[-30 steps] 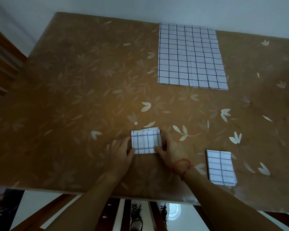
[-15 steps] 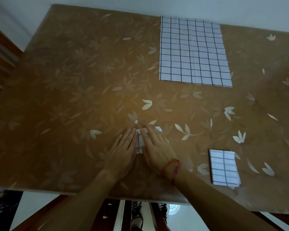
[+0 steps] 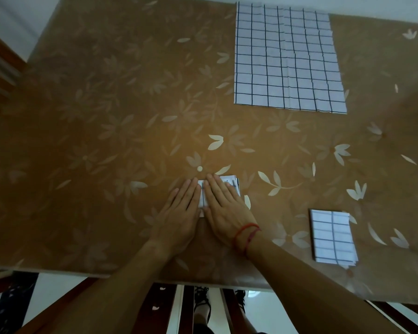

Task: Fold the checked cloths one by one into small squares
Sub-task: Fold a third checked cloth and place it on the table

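Your left hand (image 3: 179,213) and right hand (image 3: 223,206) press the folded checked cloth (image 3: 203,198) flat on the surface (image 3: 106,141), fingers (image 3: 191,192) straight and together.

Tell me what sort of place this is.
Most likely a home dining area, though little of the room shows. A table with a brown leaf-patterned glossy cover has a plain white wall behind it. What looks like a brown wooden slatted chair stands at its left side.
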